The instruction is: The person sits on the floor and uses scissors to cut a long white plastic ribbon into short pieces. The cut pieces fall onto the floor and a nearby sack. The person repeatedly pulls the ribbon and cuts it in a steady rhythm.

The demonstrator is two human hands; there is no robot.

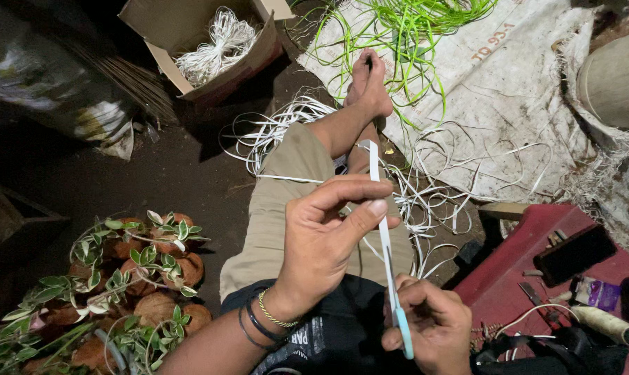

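1. Your left hand [328,239] is partly closed: thumb and forefinger pinch a white strip [378,201] near its middle, and the other fingers curl loosely behind.
2. Your right hand [425,326] is closed in a fist round a light-blue-handled blade tool [402,333], which lies along the lower end of the strip; whether the edge touches the strip cannot be told.
3. The strip runs nearly upright in the head view, its long axis leading from your right fist, up past your left thumb, to a free tip above your knee [297,163]. It is in both hands; the left holds the higher point, the right the lower.
4. More white strips [425,201] lie loose on the ground beside your leg, well within reach.
5. Green strips [404,28] rest on a woven sack [516,90] past your bare foot [368,87].
6. A cardboard box [210,42] of white coils stands ahead to the left; potted plants [134,278] sit at your left, a red tray [509,278] of tools at your right.
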